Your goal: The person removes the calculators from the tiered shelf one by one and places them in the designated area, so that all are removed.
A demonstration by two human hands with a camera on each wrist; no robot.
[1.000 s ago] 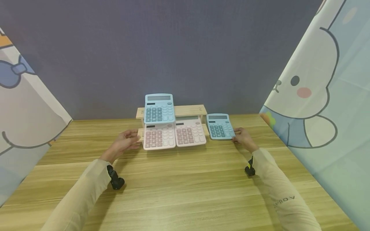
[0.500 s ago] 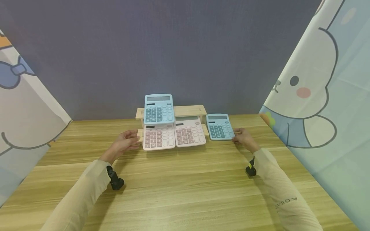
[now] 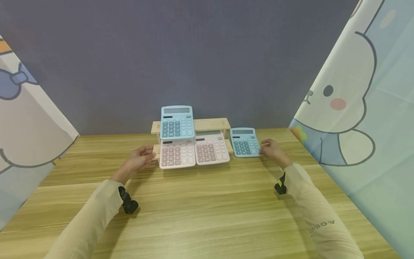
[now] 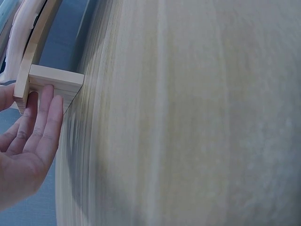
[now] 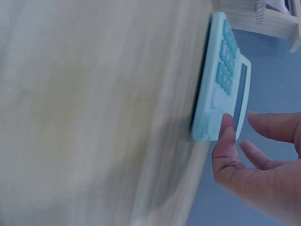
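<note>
My left hand (image 3: 140, 162) is at the left end of a two-tier wooden rack (image 3: 210, 124). In the left wrist view its thumb lies over the board and the fingers (image 4: 42, 122) reach underneath, pinching it. A blue calculator (image 3: 177, 122) rests on the upper tier at the left. Below, a pink calculator (image 3: 177, 154) and a second pink calculator (image 3: 211, 149) lean side by side. Right of the rack, another blue calculator (image 3: 244, 144) lies on the table. My right hand (image 3: 273, 153) is beside its right edge, fingers loosely bent, holding nothing; contact is hard to tell.
The wood-grain table (image 3: 207, 208) extends in front of the rack and to both sides. A dark grey panel (image 3: 207, 61) stands close behind the rack. Printed cartoon cloths (image 3: 349, 90) hang at left and right.
My right hand has loosened from the right edge of the table's blue calculator and risen slightly. My left hand stays at the rack's end. The whole head view shifts slightly.
</note>
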